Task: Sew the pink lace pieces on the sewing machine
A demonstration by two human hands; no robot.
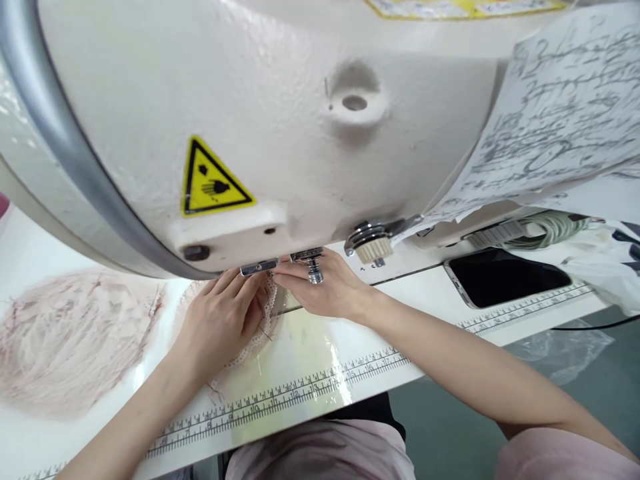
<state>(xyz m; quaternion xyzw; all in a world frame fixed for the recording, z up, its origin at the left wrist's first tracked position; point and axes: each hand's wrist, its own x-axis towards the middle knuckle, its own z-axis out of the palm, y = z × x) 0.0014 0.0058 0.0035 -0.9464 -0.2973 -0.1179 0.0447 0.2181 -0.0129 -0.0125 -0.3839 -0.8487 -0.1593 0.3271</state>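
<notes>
A pale pink fabric piece with a scalloped lace edge [267, 313] lies on the sewing machine bed, under the machine head [280, 153]. My left hand [225, 317] rests over it, fingers bent and thumb tucked in, gripping the cloth near the lace. From the other side my right hand [333, 287] reaches in beneath the head, its fingers close together at the lace edge. Machine parts cover some of its fingertips. The needle area is hidden behind the head, and a metal screw with a spring [314, 270] hangs in front of my right hand.
A heap of pale pink lace pieces [75, 340] lies at left. Along the table's front edge runs a printed ruler [300, 393]. At right are a phone [505, 277], a coiled cable [550, 230] and a handwritten sheet [575, 113]. A tension dial [373, 243] juts from the head.
</notes>
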